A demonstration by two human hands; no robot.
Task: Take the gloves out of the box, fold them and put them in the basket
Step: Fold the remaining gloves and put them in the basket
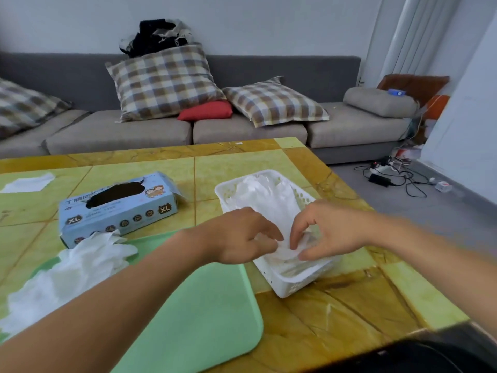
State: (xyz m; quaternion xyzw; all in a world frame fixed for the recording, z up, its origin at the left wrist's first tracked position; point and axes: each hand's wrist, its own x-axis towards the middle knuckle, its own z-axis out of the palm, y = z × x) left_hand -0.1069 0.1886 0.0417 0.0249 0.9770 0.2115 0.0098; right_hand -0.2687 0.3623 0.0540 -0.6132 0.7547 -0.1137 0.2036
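Observation:
A white perforated basket (289, 286) stands on the table right of centre, with white gloves (265, 195) lying in it. Over its near end, my left hand (239, 238) and my right hand (330, 230) both pinch a folded white glove (287, 250) with curled fingertips. The light blue glove box (118, 208), marked XL, lies to the left with its dark oval opening facing up. A loose pile of white gloves (80, 267) rests on the green mat in front of the box, under my left forearm.
A green mat (204, 313) covers the near middle of the yellow-green table (349, 305). A white sheet (28, 182) lies at the far left. Beyond the table stands a grey sofa (242, 127) with checked cushions. Cables (390, 176) lie on the floor at right.

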